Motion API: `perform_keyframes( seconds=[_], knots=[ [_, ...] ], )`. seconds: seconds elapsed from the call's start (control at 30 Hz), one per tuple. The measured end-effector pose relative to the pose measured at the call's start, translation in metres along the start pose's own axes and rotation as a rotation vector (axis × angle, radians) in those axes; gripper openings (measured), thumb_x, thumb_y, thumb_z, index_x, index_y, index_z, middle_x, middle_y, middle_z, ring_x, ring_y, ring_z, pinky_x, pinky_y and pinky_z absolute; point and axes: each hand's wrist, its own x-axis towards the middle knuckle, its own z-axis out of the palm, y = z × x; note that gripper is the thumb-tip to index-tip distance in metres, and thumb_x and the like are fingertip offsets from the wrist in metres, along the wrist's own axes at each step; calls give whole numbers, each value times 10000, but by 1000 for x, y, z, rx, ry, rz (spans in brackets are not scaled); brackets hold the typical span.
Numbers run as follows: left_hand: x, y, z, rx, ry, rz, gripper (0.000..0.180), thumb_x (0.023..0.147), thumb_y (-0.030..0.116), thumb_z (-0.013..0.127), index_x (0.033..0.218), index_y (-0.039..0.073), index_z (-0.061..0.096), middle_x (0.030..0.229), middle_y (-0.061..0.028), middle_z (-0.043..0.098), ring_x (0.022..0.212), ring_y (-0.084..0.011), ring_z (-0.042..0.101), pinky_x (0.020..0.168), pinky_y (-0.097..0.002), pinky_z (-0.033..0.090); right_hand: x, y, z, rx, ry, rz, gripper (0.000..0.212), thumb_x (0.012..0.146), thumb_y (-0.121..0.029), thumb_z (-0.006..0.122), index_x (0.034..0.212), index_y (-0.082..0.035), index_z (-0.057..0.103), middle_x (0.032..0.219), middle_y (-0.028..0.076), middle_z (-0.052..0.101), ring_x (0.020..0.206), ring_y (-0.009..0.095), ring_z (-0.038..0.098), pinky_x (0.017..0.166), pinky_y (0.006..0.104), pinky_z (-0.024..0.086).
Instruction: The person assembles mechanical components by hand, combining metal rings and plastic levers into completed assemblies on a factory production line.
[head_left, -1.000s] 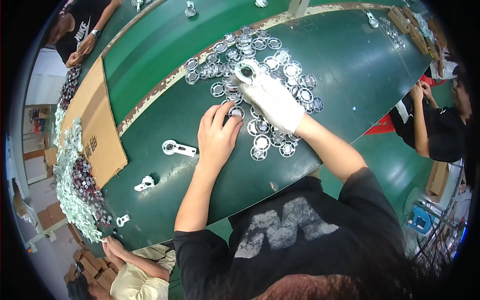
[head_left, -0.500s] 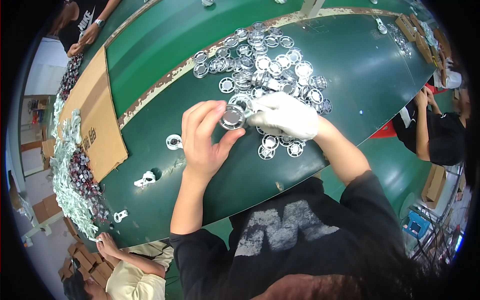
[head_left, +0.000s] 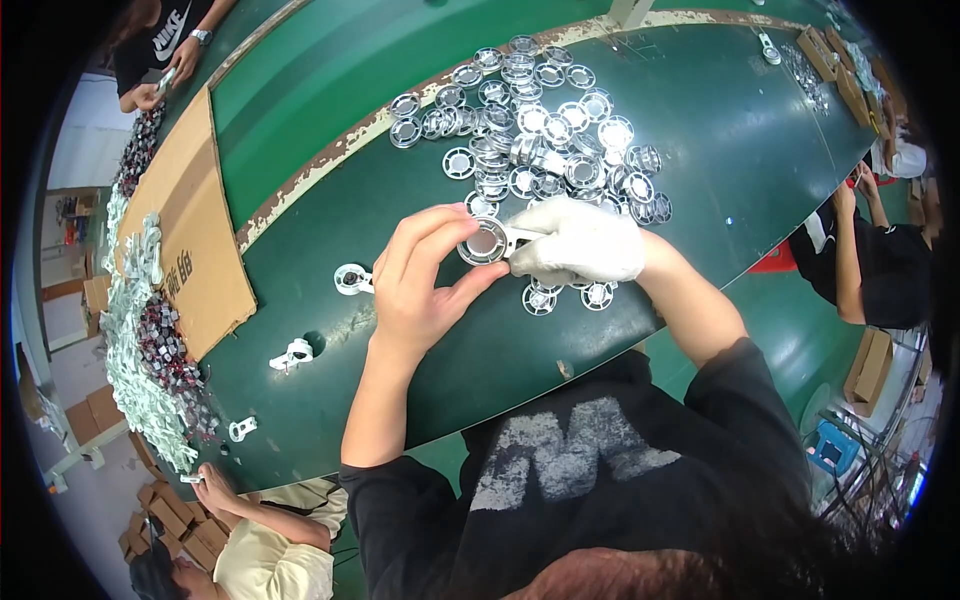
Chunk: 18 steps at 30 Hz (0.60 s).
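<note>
Above the green table my left hand [head_left: 415, 270] pinches the rim of a round silver grille cover [head_left: 483, 243] between thumb and fingers. My right hand [head_left: 580, 243], in a white glove, is closed on the handle of a white plastic piece [head_left: 517, 238] whose neck meets the cover's right side. Most of that handle is hidden by the glove, and I cannot tell whether the two parts are locked together. Just beyond my hands spreads a heap of similar round silver-and-white covers [head_left: 583, 171]. A white ring-headed piece [head_left: 351, 279] lies left of my left hand.
A white part [head_left: 293, 354] and another ring-headed piece [head_left: 243, 429] lie farther left. Piled white parts [head_left: 135, 360] and a cardboard sheet [head_left: 190, 230] line the left side. Co-workers sit at lower left [head_left: 270, 550] and right [head_left: 880, 265]; another person [head_left: 165, 50] is at upper left.
Both hands have shifted slightly right. The silver cover, earlier overlapping the white piece at an offset, now sits in line with its neck.
</note>
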Motion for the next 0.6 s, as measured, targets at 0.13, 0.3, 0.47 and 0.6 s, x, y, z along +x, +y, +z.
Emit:
perform_keyframes(
  seconds=[0.13, 0.3, 0.47, 0.6],
  knots=[
    [-1, 2, 1, 34, 9, 14, 548, 653, 184, 945, 1101, 60, 656, 1067, -108, 696, 898, -251, 705, 719, -332, 599, 3, 13, -5, 75, -52, -30, 216, 906, -232, 598, 790, -51, 580, 582, -27, 454, 492, 64, 396, 449, 258, 313],
    [-1, 3, -2, 31, -11, -19, 527, 645, 105, 950, 1067, 24, 644, 1061, -150, 709, 943, -274, 699, 799, -351, 586, 5, 16, -6, 108, -69, -105, 215, 905, -222, 590, 785, -45, 571, 583, -21, 460, 484, 65, 398, 444, 259, 313],
    [0, 4, 1, 3, 27, 11, 485, 650, 131, 952, 1036, 42, 673, 1053, -128, 723, 907, -256, 723, 743, -328, 604, -1, 15, -3, 68, -50, -119, 233, 916, -231, 590, 771, -52, 556, 576, -32, 453, 496, 71, 397, 460, 278, 314],
    [-8, 3, -2, 27, -52, -15, 496, 713, 104, 921, 1118, 28, 646, 1103, -173, 719, 979, -300, 715, 863, -369, 584, 6, 24, -4, -17, -98, -382, 250, 908, -201, 591, 706, -61, 547, 547, -20, 451, 501, 97, 403, 482, 326, 344]
  ],
)
